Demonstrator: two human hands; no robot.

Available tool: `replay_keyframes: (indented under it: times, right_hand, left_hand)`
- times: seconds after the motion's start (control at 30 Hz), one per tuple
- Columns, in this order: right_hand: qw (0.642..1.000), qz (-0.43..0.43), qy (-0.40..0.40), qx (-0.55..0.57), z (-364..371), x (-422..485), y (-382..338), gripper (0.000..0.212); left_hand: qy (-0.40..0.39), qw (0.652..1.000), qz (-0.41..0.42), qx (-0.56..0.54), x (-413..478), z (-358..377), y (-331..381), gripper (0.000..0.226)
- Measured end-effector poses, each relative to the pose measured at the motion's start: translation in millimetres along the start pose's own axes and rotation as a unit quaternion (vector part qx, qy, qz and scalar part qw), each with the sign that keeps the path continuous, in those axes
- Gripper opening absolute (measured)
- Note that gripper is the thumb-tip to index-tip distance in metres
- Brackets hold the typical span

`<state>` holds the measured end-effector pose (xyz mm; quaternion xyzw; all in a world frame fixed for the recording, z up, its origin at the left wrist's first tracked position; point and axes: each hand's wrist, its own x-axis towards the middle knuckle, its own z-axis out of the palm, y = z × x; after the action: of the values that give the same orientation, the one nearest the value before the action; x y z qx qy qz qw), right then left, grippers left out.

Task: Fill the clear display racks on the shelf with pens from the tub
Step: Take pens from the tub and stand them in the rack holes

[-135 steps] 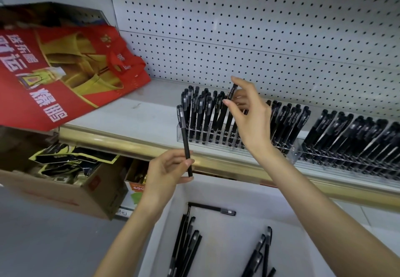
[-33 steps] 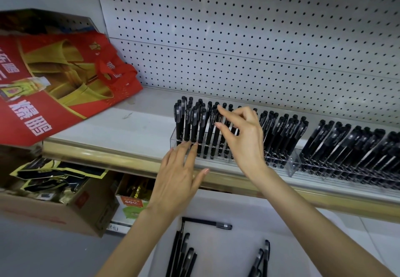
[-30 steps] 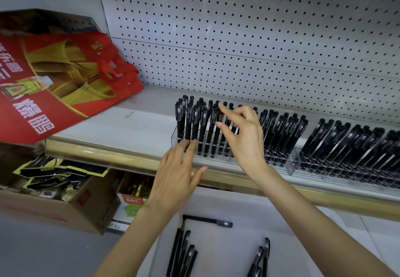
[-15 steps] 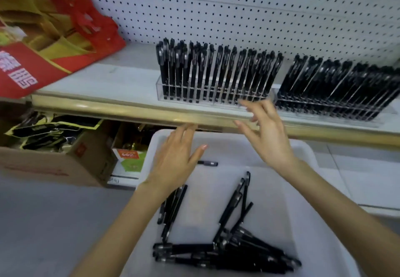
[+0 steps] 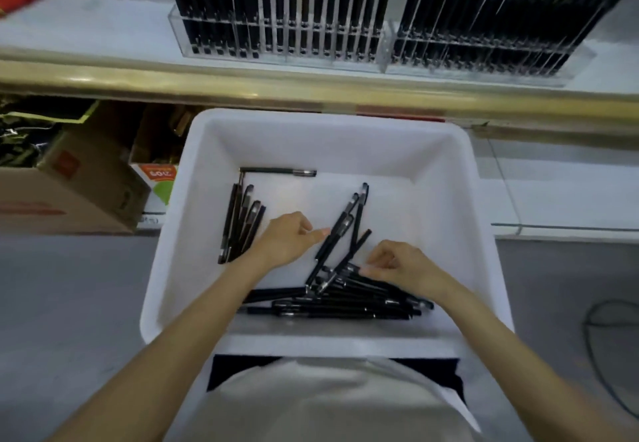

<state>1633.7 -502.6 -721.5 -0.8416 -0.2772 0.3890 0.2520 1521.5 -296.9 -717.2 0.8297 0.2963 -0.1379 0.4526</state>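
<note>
Two-handed dip, white plastic tub point(image 5: 432, 151) | left grip point(image 5: 290, 237) slack, empty | right grip point(image 5: 401, 265) pinch unclear | risk: snagging crossed black pens point(image 5: 331, 244)

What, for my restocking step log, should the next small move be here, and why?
Probably the right hand pinching one pen out of the pile by the near wall of the tub. Both hands are down in the tub, the right fingertips touch that pile, the left hand holds nothing beside the leaning pens, and no pen looks lifted yet.
</note>
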Motion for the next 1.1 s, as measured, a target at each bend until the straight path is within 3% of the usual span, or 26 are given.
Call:
replay_keyframes:
  times: [0.43, 0.63, 1.1]
  right_hand:
    - [0.997, 0.029, -0.069, -0.022, 0.0, 0.5, 8.8, 0.038]
    - [0.996, 0.035, -0.077, -0.017, -0.7, -0.6, 3.8, 0.033]
    - [0.995, 0.026, -0.092, 0.036, 1.5, 1.3, 6.7, 0.019]
  left_hand:
    - [0.027, 0.994, -0.036, 0.104, 22.6, 30.1, 29.3, 0.049]
    - [0.075, 0.981, -0.045, 0.174, 30.5, 44.5, 30.5, 0.073]
    - [0.112, 0.982, -0.061, 0.139, 31.2, 50.5, 33.4, 0.055]
